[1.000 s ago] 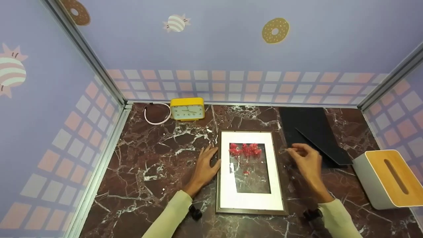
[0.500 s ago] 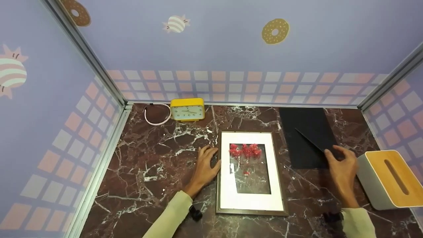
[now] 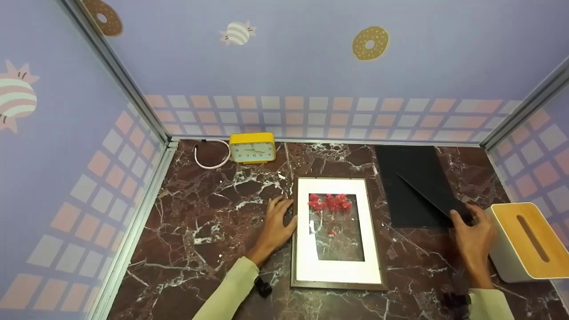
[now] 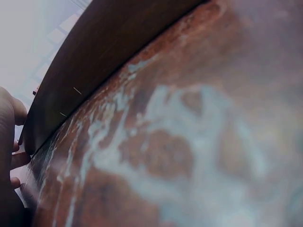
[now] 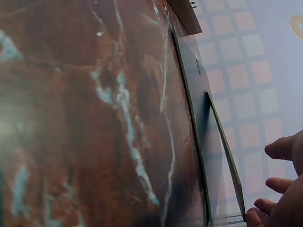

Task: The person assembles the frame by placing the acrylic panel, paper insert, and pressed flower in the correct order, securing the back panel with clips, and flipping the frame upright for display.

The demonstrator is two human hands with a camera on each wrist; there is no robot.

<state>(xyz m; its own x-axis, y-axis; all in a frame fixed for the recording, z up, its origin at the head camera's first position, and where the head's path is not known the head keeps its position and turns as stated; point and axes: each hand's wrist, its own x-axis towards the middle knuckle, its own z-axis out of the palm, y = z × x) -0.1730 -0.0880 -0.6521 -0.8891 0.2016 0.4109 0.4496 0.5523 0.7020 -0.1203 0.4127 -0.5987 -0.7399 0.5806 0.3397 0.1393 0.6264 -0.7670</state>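
Observation:
A brown picture frame (image 3: 338, 284) with a white mat lies on the marble tabletop; red dried flowers (image 3: 338, 203) show in its clear centre. My left hand (image 3: 276, 226) rests beside its left side, fingertips at the edge; the left wrist view catches these fingers by the frame's dark side (image 4: 90, 56). To the right lies a black backboard (image 3: 413, 160) with its stand leg (image 3: 424, 195) tilted up. My right hand (image 3: 474, 235) is at the leg's lower end, fingers loosely bent. In the right wrist view, the fingers (image 5: 281, 184) are spread apart, lowest fingertips close to the leg's tip.
A yellow alarm clock (image 3: 252, 148) and a pale ring-shaped band (image 3: 212, 167) stand near the back wall. A white tissue box with a wooden lid (image 3: 529, 235) is just right of my right hand. Walls enclose the table at the back and both sides.
My right hand has moved right and slightly nearer, from beside the frame to the end of the backboard's leg. The left hand, frame and backboard have stayed put.

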